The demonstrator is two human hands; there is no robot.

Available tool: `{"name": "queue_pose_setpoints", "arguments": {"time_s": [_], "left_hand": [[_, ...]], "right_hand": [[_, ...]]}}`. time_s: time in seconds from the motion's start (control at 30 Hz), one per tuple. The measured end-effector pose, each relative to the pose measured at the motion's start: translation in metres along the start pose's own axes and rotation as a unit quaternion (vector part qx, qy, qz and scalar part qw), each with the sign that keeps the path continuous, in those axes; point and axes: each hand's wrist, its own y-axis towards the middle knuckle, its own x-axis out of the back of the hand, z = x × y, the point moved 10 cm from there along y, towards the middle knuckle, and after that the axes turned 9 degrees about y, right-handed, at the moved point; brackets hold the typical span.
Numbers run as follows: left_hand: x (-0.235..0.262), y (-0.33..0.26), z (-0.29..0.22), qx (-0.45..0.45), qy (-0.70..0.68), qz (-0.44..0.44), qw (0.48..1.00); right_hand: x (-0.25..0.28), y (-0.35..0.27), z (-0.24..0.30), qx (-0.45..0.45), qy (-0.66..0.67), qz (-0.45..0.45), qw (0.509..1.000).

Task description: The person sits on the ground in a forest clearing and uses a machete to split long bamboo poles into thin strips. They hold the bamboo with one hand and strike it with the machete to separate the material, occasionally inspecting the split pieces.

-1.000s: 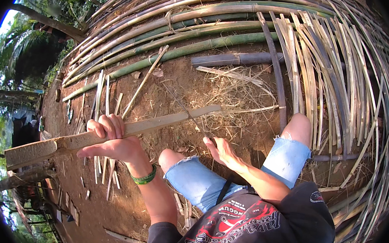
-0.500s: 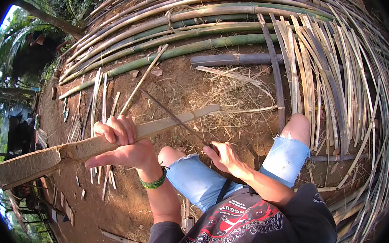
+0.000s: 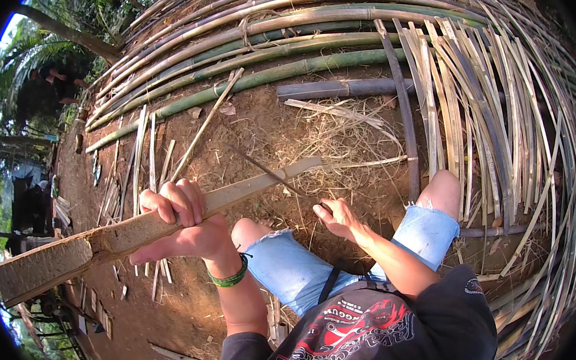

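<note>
My left hand [image 3: 180, 217] is closed around a long, roughly shaped piece of wood [image 3: 118, 234], its thumb along the near side. The wood slants from a thick block end at the lower left to a narrow tapered end near the middle. In my right hand [image 3: 340, 219], closed by the right knee, is the handle end of a long thin blade [image 3: 252, 160], mostly hidden by the fingers. The blade crosses the wood near its narrow end; whether it touches the wood I cannot tell.
Pale shavings [image 3: 349, 134] cover the dirt ahead. Long bamboo poles [image 3: 276, 74] lie across the far side. A stack of split bamboo strips [image 3: 469, 113] spreads at the right, past my knee. More thin strips [image 3: 145, 145] lie at the left.
My right hand and the blade have shifted right and a little farther from me, with the blade nearer the wood's narrow end. My left hand keeps its grip, almost in place.
</note>
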Motion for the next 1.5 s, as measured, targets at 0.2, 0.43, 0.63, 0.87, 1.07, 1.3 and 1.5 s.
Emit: {"name": "queue_pose_setpoints", "arguments": {"time_s": [0.2,0.43,0.63,0.87,1.07,1.3,1.5], "left_hand": [[-0.019,0.009,0.002,-0.002,-0.018,0.012,1.0],[0.006,0.0,-0.004,-0.004,-0.022,0.003,1.0],[-0.014,-0.002,-0.007,-0.02,0.006,0.048,0.999],[-0.038,-0.008,0.0,0.049,-0.085,0.279,0.955],[-0.043,-0.005,0.0,0.043,-0.098,0.294,0.95],[-0.046,-0.009,0.001,0.038,-0.093,0.306,0.947],[-0.043,0.001,0.006,0.055,-0.111,0.292,0.948]], "right_hand": [[0.05,-0.023,-0.226,-0.374,-0.05,-0.104,0.92],[-0.008,-0.02,-0.08,-0.123,0.047,0.008,0.991],[0.021,-0.022,-0.207,-0.344,-0.014,-0.07,0.936],[0.01,-0.019,-0.007,-0.107,0.09,-0.034,0.99],[0.008,-0.016,-0.057,-0.113,0.05,-0.047,0.991],[0.025,-0.017,-0.113,-0.172,-0.04,-0.018,0.984],[0.017,-0.037,-0.152,-0.376,0.04,-0.045,0.925]]}}
